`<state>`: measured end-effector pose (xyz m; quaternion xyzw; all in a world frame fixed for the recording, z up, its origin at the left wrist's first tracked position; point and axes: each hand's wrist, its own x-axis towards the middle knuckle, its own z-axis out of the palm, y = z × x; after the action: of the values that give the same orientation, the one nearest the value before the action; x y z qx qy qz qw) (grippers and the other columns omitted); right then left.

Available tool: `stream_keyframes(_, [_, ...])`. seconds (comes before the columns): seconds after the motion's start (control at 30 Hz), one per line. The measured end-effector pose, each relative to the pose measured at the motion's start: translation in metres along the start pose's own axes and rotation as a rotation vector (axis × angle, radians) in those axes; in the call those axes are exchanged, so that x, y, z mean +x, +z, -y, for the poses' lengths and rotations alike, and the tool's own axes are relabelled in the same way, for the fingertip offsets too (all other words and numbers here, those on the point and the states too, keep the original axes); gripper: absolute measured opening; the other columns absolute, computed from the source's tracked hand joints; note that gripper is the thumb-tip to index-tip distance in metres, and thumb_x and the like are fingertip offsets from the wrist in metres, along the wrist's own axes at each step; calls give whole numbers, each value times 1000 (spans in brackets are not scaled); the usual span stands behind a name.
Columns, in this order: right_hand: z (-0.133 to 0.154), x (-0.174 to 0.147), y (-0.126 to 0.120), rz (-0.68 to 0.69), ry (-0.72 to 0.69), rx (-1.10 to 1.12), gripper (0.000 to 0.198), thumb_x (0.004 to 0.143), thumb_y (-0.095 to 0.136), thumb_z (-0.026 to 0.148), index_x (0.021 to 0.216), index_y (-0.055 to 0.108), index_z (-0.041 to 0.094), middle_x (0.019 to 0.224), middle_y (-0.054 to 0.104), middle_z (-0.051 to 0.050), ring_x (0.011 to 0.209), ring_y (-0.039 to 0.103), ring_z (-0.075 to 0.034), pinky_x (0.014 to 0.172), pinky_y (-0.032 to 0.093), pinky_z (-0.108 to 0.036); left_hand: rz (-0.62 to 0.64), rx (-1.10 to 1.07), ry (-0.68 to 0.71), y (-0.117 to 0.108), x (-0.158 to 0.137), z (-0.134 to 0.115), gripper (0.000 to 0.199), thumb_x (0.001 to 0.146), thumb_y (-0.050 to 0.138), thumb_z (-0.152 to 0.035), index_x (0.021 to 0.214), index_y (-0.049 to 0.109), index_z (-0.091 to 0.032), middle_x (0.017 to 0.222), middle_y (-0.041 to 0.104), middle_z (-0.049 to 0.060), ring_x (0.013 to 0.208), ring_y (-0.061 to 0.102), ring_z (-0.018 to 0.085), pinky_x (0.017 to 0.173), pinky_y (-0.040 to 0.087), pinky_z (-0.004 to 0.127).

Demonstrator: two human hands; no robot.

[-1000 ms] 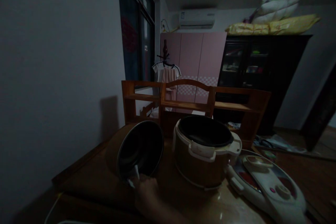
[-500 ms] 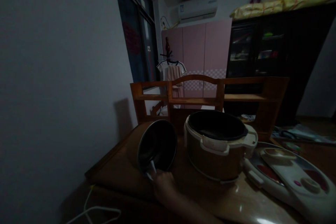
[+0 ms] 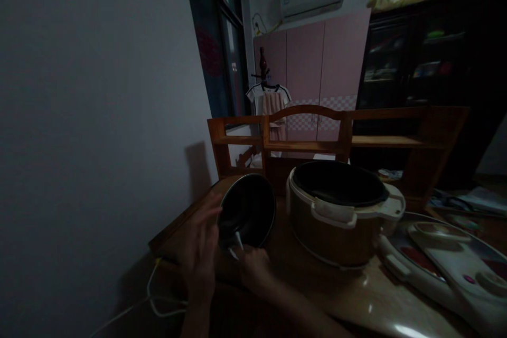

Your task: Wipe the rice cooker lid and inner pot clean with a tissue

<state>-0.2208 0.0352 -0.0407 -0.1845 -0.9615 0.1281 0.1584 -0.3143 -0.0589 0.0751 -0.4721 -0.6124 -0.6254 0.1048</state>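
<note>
A dark pot (image 3: 253, 206) lies tilted on the table, its mouth turned toward me. My right hand (image 3: 253, 264) is closed at the lower rim of this pot, around a thin white piece (image 3: 238, 240) whose kind I cannot make out. My left hand (image 3: 202, 243) is raised at the pot's left edge, fingers stretched out and somewhat blurred; whether it touches the pot I cannot tell. To the right stands a wide cooker (image 3: 336, 227) with white handles and a black inside, its top uncovered.
A cooker lid (image 3: 447, 264) with a pale handle rests at the right. Behind the table rises a wooden shelf rack (image 3: 304, 145). A white wall (image 3: 99, 116) borders the left side, and a white cord (image 3: 152, 290) hangs by the table's left corner.
My left hand has come into view beside the pot. My right hand keeps its grip on the white piece. The view has shifted, moving the scene slightly right and up.
</note>
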Motion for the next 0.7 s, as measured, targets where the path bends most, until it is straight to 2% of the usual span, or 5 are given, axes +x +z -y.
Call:
stream_keyframes(0.07, [1, -1, -1, -4, -6, 2, 55, 81, 55, 12, 135, 54, 25, 115, 71, -10, 98, 70, -24, 77, 51, -30, -56, -6, 8, 4, 4, 11, 51, 96, 53, -37, 145, 41, -28, 155, 38, 8, 143, 35, 27, 119, 30, 47])
stream_keyframes(0.13, [1, -3, -2, -1, -9, 2, 57, 81, 54, 11, 136, 53, 25, 117, 71, -11, 98, 70, -23, 77, 51, -29, -56, 9, 10, 10, 12, 24, 60, 93, 58, -36, 148, 37, -30, 159, 33, 5, 148, 27, 26, 123, 21, 46])
stream_keyframes(0.3, [2, -3, 1, 7, -19, 7, 65, 79, 54, 11, 142, 47, 26, 123, 68, -11, 102, 69, -25, 79, 52, -32, 44, 36, 26, 18, 23, 41, 54, 92, 57, -30, 144, 46, -31, 156, 40, 2, 150, 21, 23, 124, 18, 47])
stream_keyframes(0.5, [4, 2, 5, 14, -28, 46, 64, 84, 52, 16, 146, 41, 26, 125, 67, -10, 105, 68, -24, 81, 53, -31, 58, 13, 31, 22, 28, 42, 37, 94, 51, -26, 128, 63, -30, 144, 56, -1, 145, 34, 22, 124, 17, 46])
stream_keyframes(0.7, [0, -3, 5, -44, -135, 113, 64, 91, 55, 37, 150, 34, 25, 141, 56, -11, 120, 60, -26, 94, 51, -38, 51, -12, -5, 20, 35, 48, 35, 93, 54, -28, 125, 67, -29, 141, 59, -1, 139, 44, 22, 123, 24, 43])
